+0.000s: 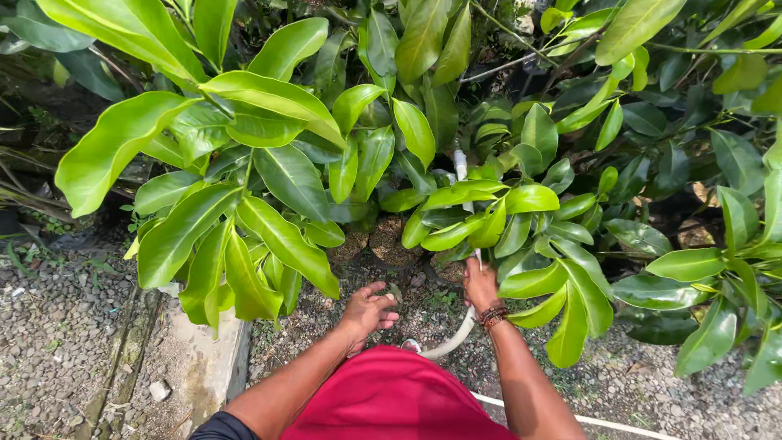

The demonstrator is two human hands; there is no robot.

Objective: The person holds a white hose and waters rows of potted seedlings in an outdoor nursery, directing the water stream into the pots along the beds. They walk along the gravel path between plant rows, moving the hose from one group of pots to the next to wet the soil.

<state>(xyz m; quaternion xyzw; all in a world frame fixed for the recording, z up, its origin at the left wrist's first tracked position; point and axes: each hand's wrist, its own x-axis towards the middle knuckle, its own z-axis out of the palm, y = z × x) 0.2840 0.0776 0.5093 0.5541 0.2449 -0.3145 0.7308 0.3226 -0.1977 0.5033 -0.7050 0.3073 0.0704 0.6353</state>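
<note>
Right hand (481, 285) grips a pale flexible hose (453, 338) among broad glossy green leaves (277, 195). Left hand (368, 312) hangs with fingers loosely curled above grey gravel ground (57, 326), near round soil-filled nursery pots (389, 240).

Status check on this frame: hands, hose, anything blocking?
Left hand open, hovering over gravel, empty. Right hand gripping the white hose, aimed into the potted plants. Broad green leaves overhang the right hand.

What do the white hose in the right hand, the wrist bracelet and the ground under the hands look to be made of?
White hose: likely flexible plastic or rubber, smooth and matte; it bends in a curve below the right hand. Bracelet: brown beads, possibly wood. Ground: loose grey gravel, with a worn concrete edge beside it.
</note>
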